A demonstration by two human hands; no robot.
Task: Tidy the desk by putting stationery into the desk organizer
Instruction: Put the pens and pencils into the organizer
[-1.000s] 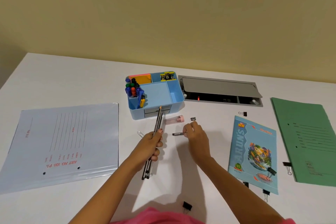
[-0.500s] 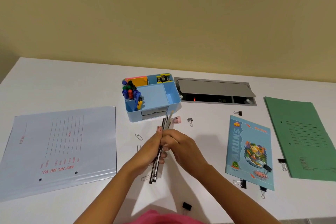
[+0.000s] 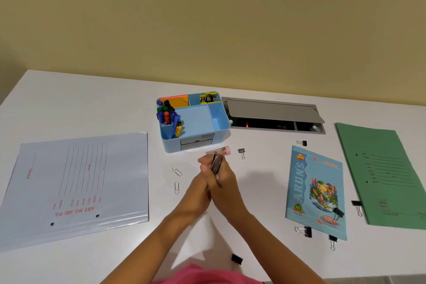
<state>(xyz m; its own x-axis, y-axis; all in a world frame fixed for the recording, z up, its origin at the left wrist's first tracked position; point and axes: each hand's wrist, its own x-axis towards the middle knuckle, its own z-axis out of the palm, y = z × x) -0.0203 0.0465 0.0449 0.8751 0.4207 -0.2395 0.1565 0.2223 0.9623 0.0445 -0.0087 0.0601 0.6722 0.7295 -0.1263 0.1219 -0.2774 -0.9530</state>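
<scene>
At frame centre the left hand (image 3: 201, 183) and right hand (image 3: 227, 182) curl their fingers round the pencils (image 3: 216, 163), whose long axis runs up-frame, tips toward the organizer (image 3: 171, 145) just above.

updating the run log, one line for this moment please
phase: pencils held | left hand: grips pencils | right hand: grips pencils | desk organizer: beyond hands, pencils not yet inside
</scene>
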